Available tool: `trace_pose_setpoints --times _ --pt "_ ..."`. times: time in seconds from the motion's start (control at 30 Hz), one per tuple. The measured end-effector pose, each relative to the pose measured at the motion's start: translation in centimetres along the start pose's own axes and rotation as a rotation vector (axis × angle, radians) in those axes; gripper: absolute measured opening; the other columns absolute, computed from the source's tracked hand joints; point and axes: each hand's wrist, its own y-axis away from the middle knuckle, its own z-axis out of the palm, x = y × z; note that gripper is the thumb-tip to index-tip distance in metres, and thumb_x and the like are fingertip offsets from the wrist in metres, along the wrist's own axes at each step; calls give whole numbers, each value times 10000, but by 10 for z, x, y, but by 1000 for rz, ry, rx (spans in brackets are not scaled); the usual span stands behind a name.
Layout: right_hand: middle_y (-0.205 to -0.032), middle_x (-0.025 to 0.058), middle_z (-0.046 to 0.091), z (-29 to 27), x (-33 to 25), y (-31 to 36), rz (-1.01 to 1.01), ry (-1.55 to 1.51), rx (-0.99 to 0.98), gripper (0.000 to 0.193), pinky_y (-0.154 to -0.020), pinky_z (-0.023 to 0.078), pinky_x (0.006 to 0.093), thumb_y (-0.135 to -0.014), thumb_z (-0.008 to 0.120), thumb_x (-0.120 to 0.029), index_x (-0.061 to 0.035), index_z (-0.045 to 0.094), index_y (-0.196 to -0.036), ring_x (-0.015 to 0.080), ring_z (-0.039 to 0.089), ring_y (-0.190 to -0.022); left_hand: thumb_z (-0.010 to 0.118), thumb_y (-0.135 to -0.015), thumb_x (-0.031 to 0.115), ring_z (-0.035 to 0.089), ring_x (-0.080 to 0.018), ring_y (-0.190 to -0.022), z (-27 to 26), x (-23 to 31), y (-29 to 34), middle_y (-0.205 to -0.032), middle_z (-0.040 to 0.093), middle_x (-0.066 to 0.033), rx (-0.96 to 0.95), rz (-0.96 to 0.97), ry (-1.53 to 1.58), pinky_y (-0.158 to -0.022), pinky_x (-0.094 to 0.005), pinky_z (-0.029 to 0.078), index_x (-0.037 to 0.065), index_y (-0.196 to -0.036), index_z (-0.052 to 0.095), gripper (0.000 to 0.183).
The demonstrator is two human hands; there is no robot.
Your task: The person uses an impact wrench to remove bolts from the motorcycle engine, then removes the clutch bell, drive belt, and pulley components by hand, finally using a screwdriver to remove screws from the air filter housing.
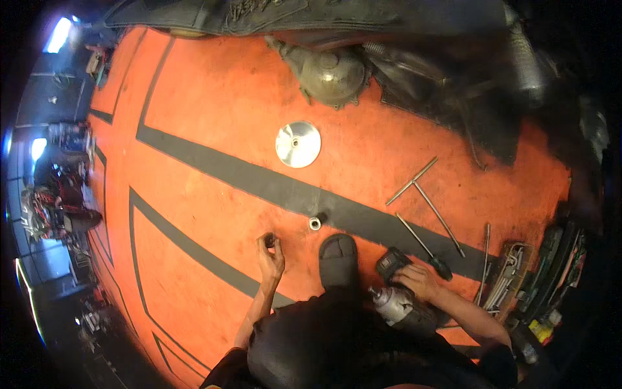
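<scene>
My left hand [272, 260] is low over the orange floor, with thumb and fingers closed on a small dark round piece [269, 240], perhaps a socket. My right hand [418, 282] is wrapped round a cordless impact wrench [392, 305] with a silver head and a black battery [392, 263]. The wrench lies close to my right leg, and its grip is partly hidden under my fingers. A short metal socket-like cylinder [315, 223] sits on the floor between my left hand and my shoe [339, 256]. Farther off lies a shiny round metal disc [298, 144] with a centre hole.
A T-handle wrench [427, 198] and a dark-handled screwdriver [422, 243] lie to the right, near a tray of tools [508, 279] and a long rod [486, 256]. A round metal engine cover [334, 78] rests at the far side beside a large dark vehicle part [447, 97].
</scene>
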Motion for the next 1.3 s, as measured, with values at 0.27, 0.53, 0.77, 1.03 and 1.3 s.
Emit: trace_pose_setpoints --times 0.27,0.53,0.77,1.03,1.3 --pt "-1318 143 567 -4 -10 11 133 28 -127 635 -989 496 428 -695 780 -115 -87 582 -1298 320 588 -1169 705 -893 38 618 -269 -936 -14 283 -235 -1046 647 -132 234 997 88 -833 -356 502 9 -1129 613 254" --pt "-1394 204 502 -113 -31 56 460 233 -407 731 -1036 473 472 -815 750 -370 -79 482 -1430 387 553 -1219 714 -895 249 691 -373 -1053 21 429 -344 -1085 723 -219 33 968 -139 -910 -415 519 5 -1136 720 343" --pt "-1135 204 690 -215 19 111 1082 -181 563 518 -893 525 417 -931 690 -323 51 556 -1262 302 659 -1062 528 -1055 179 623 -393 -1094 33 399 -356 -1184 655 -261 205 1344 42 -961 -443 475 -79 -1216 637 323" --pt "-1619 240 222 -355 66 26 372 -1293 1688 1016 -1144 275 662 -893 495 -735 -120 132 -1615 460 236 -1483 562 -971 66 559 -429 -1107 38 404 -347 -1206 614 -255 449 1264 -333 -968 -478 420 -76 -1263 592 326" --pt "-1608 203 322 -392 88 17 329 -1371 1483 993 -1145 266 659 -896 367 -799 -103 263 -1596 432 307 -1462 532 -973 87 530 -462 -1128 31 407 -353 -1252 588 -288 347 1269 -444 -985 -501 408 -110 -1286 551 370"
